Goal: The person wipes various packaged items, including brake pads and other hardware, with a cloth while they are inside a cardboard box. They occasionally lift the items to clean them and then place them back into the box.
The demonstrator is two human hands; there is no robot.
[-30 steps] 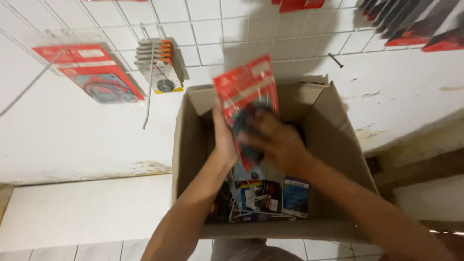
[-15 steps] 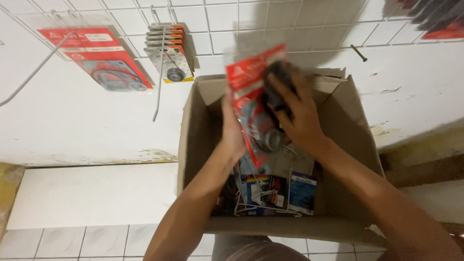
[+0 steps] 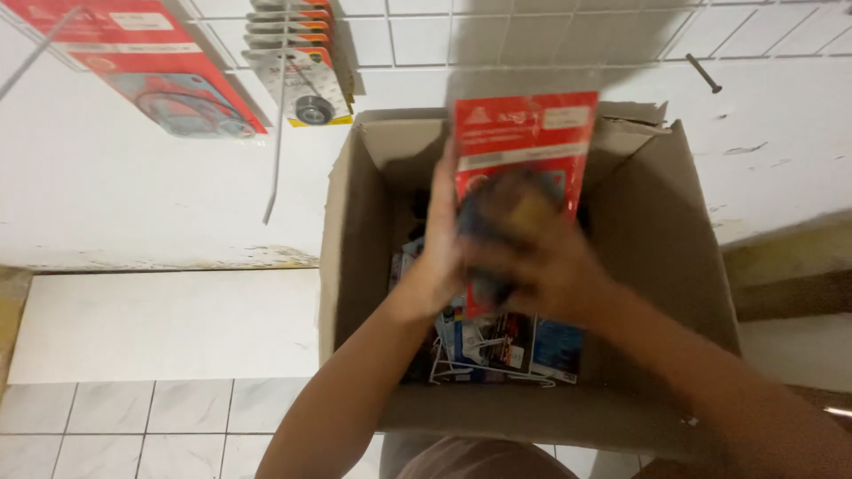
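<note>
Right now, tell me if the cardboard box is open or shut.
Open: the cardboard box has its flaps up, and small packages show inside at its bottom.

A white wall (image 3: 124, 177) fills most of the view, its upper part covered in small square white tiles (image 3: 426, 40) with grey grout. A thin wire rack (image 3: 280, 106) hangs against it, bearing a row of carded bearings (image 3: 302, 53) and, further left, a large red blister pack (image 3: 151, 62). A dark screw (image 3: 703, 73) sticks out on the right. Paint peels along the wall's lower edge (image 3: 213, 259). Below lies a pale ledge (image 3: 169, 324), then marbled white floor tiles (image 3: 151, 430). Soft, even indoor light.
</note>
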